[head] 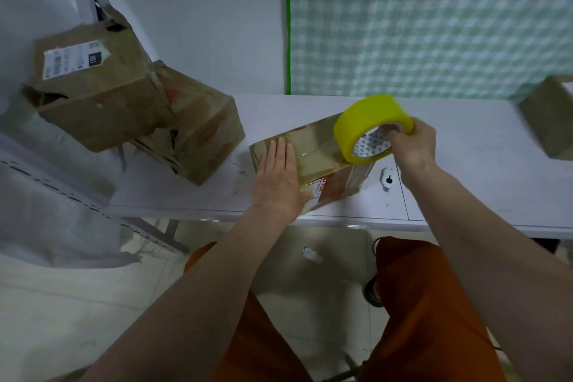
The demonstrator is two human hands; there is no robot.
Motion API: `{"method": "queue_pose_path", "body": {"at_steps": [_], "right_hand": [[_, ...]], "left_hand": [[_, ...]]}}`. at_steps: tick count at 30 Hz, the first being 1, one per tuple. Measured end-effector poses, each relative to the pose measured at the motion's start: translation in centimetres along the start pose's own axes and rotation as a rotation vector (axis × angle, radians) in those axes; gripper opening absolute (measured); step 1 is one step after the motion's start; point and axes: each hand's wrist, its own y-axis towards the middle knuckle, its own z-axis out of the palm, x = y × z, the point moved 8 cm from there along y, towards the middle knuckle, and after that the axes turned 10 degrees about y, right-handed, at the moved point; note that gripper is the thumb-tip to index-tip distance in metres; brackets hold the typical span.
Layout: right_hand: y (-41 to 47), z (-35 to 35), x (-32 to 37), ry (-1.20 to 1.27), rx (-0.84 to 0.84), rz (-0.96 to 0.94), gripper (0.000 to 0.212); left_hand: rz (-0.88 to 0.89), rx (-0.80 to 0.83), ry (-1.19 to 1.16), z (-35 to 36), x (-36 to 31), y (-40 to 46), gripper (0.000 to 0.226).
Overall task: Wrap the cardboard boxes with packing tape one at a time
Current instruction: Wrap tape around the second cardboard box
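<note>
Nearest, the left hand (pixel 280 178) lies flat, fingers straight, pressing the box (pixel 313 164) onto the worktop (pixel 465 183). Beyond, the right hand (pixel 410 143) grips the yellow tape roll (pixel 369 127) through its core. The box looks light, stiff and tape-slick: best held by its edges.

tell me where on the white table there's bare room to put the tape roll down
The widest bare patch of the white table lies right of the box being taped, up to the cardboard box at the right edge. A narrower strip runs behind the taped box along the wall. The left end is crowded: two stacked boxes sit there.
</note>
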Motion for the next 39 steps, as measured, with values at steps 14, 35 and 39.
{"method": "queue_pose_path", "body": {"at_steps": [14, 35, 39], "right_hand": [[0.7, 1.0, -0.9, 0.061, 0.059, 0.000, 0.010], [6.4, -4.1, -3.1, 0.000, -0.066, 0.027, 0.027], [5.5, -3.1, -5.3, 0.402, -0.048, 0.183, 0.018]], "left_hand": [[0.058, -0.032, 0.026, -0.5, -3.7, 2.4, 0.096], [0.102, -0.067, 0.068, -1.7, -6.5, 4.9, 0.119], [0.093, -0.022, 0.062, -0.3, -6.4, 5.5, 0.114]]}}
